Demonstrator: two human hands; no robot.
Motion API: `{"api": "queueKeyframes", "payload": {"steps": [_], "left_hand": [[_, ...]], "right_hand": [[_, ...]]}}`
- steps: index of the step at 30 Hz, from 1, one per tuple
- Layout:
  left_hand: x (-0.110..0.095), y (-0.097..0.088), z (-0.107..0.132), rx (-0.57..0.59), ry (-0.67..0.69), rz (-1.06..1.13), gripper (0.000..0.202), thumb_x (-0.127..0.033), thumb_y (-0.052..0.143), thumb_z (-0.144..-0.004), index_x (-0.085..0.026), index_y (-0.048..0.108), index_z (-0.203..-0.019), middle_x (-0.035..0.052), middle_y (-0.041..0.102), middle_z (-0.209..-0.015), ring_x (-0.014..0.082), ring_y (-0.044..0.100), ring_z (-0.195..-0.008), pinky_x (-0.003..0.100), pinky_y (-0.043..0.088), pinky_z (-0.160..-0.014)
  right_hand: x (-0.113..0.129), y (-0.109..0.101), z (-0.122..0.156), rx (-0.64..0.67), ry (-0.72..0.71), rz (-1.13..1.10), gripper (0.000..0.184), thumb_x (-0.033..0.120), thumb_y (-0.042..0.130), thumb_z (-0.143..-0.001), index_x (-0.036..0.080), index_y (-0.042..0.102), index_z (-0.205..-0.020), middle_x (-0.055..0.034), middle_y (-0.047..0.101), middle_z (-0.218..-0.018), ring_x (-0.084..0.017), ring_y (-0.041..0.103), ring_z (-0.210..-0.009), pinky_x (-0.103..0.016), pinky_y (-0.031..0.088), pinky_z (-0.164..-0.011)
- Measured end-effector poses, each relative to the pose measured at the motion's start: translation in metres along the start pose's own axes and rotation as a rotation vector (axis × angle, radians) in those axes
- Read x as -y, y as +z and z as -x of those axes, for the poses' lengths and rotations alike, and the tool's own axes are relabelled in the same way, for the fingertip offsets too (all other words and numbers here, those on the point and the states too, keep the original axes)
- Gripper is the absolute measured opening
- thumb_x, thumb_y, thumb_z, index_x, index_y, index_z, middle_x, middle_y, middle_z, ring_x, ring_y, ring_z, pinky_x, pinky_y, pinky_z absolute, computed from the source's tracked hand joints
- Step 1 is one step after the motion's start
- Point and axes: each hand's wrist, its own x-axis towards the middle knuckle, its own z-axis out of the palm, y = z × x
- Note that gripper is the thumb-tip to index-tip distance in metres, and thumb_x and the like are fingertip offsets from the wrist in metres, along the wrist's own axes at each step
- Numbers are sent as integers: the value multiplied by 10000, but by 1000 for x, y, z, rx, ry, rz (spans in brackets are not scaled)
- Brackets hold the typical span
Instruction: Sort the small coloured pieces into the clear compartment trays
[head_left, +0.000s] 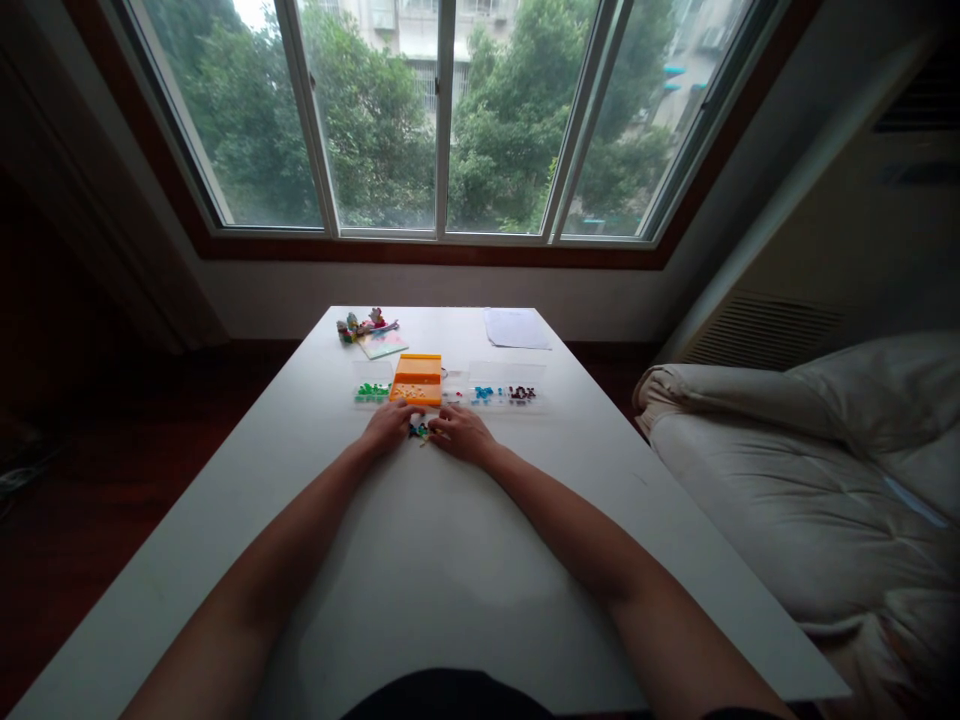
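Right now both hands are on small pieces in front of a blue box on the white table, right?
No: the head view shows the box is orange, not blue. The left hand and right hand do touch small pieces before it.

Small pieces (420, 431) on table (420, 560); behind them, left tray (373, 392), box (417, 380), right tray (504, 394) abreast.

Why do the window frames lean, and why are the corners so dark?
Head view: the wide lens tilts the window frames; daylight through it brightens the white table, leaving corners dim; the small pieces between left hand and right hand look too tiny to resolve.
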Motion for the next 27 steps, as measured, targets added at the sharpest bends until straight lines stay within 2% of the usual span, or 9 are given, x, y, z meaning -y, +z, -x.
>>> {"api": "queueKeyframes", "payload": {"steps": [6, 9, 12, 17, 21, 24, 27], "left_hand": [[1, -6, 1, 19, 3, 181, 271, -262, 554, -873, -237, 784, -1016, 40, 691, -940, 174, 601, -805, 280, 467, -769], [3, -9, 1, 26, -45, 290, 276, -318, 544, -878, -209, 779, -973, 30, 709, -912, 159, 588, -756, 262, 452, -710], [1, -11, 3, -1, -71, 290, 277, -319, 544, -871, -198, 770, -977, 27, 711, -870, 157, 583, -748, 254, 428, -682], [-9, -18, 9, 53, 15, 169, 308, -443, 637, -841, -227, 758, -1023, -4, 643, -743, 139, 536, -672, 238, 365, -632], [-15, -30, 12, 132, 127, 140, 446, -538, 713, -787, -247, 726, -1125, -3, 655, -788, 145, 549, -697, 237, 355, -641], [-18, -33, 12, 163, 156, 95, 467, -551, 704, -798, -256, 707, -1160, -1, 660, -786, 156, 559, -703, 243, 348, -639], [-18, -26, 11, 133, 118, 57, 367, -496, 627, -870, -269, 708, -1148, 3, 666, -784, 162, 569, -707, 251, 348, -645]], "right_hand": [[-14, 2, 5, -45, 84, -38, 245, 359, 670, -943, 244, 713, -1155, -87, 633, -1054, -231, 552, -1003, -336, 434, -874], [-24, 3, 7, -64, 116, -162, 220, 210, 658, -929, 243, 723, -1137, -64, 646, -1016, -202, 571, -964, -315, 441, -875], [-29, 4, 6, -68, 120, -259, 254, 114, 643, -903, 238, 733, -1105, -44, 648, -964, -176, 579, -919, -290, 445, -858], [-23, -1, 5, -51, 78, -260, 140, 225, 728, -879, 238, 742, -1017, -44, 635, -941, -189, 569, -927, -307, 442, -869], [-18, -5, 4, -28, 28, -258, 143, 255, 752, -862, 242, 742, -1004, -53, 634, -990, -203, 568, -970, -322, 444, -892], [-14, -5, 3, -23, 28, -236, 135, 249, 739, -872, 246, 743, -1006, -57, 633, -999, -206, 569, -975, -333, 446, -902], [-9, -1, 2, -37, 63, -203, 157, 260, 709, -897, 248, 730, -1052, -60, 633, -1002, -211, 567, -980, -343, 448, -908]]}}
